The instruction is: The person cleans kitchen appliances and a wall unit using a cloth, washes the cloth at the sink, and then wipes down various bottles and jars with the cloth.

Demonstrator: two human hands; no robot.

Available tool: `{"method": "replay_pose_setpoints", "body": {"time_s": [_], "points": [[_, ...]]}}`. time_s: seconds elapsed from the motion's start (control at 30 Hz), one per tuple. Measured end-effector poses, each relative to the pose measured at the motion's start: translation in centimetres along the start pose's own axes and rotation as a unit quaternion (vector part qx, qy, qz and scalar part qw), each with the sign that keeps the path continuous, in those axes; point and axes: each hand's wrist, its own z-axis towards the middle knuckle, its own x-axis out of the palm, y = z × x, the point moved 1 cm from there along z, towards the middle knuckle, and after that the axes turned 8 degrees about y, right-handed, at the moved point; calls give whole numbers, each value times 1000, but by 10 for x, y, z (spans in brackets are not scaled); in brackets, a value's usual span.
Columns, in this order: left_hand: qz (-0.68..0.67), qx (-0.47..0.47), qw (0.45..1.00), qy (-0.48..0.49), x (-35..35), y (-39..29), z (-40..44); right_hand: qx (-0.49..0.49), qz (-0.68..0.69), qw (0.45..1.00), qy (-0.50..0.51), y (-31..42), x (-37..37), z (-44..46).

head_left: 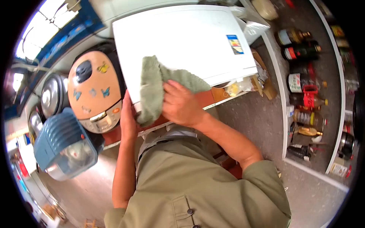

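Note:
A green cloth [151, 87] lies over the front edge of a white boxy appliance [178, 38] with a blue and yellow label. My right hand [178, 102] presses on the cloth, its fingers bent into the folds. Beside the appliance's front left corner is my left hand [128, 117], held upright along the side; its fingertips are partly hidden behind the edge. Just left of it stands a peach rice cooker [93, 85] with butterfly stickers.
A blue dish rack or container [62, 140] with a clear front is at the left, near metal pot lids [52, 95]. At the right, a white-framed shelf [283, 98] holds several bottles [304, 83]. Plastic bags [253, 28] lie by the appliance's back right corner.

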Motion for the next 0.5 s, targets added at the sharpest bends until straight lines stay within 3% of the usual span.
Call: {"method": "replay_pose_setpoints", "body": {"time_s": [0.03, 0.1, 0.13, 0.17, 0.2, 0.23, 0.27, 0.3, 0.47, 0.5], "points": [[24, 26, 999, -6, -9, 9, 4, 46, -18, 997, 53, -17, -5, -22], [103, 11, 993, -55, 8, -5, 1, 139, 25, 990, 6, -53, -45, -42], [161, -6, 981, -107, 10, -6, -2, 244, -56, 965, 79, -73, -56, -61], [166, -7, 981, -98, 11, -6, -3, 289, -95, 952, 48, -89, -66, -82], [180, -9, 980, -87, 11, -5, -4, 290, -120, 950, -9, -109, -76, -93], [195, -10, 978, -77, 12, -5, -4, 340, -83, 936, 19, -124, -87, -102], [210, -11, 975, -68, 14, -5, -2, 359, -141, 923, 9, -145, -79, -120], [187, -20, 976, -112, 25, -7, -3, 361, -153, 920, -4, -156, -82, -120], [150, -6, 984, -94, 14, -3, -1, 407, -186, 891, -73, -185, -98, -115], [158, 2, 983, -93, 15, -3, -1, 498, -104, 861, -24, -188, -110, -114]]}}
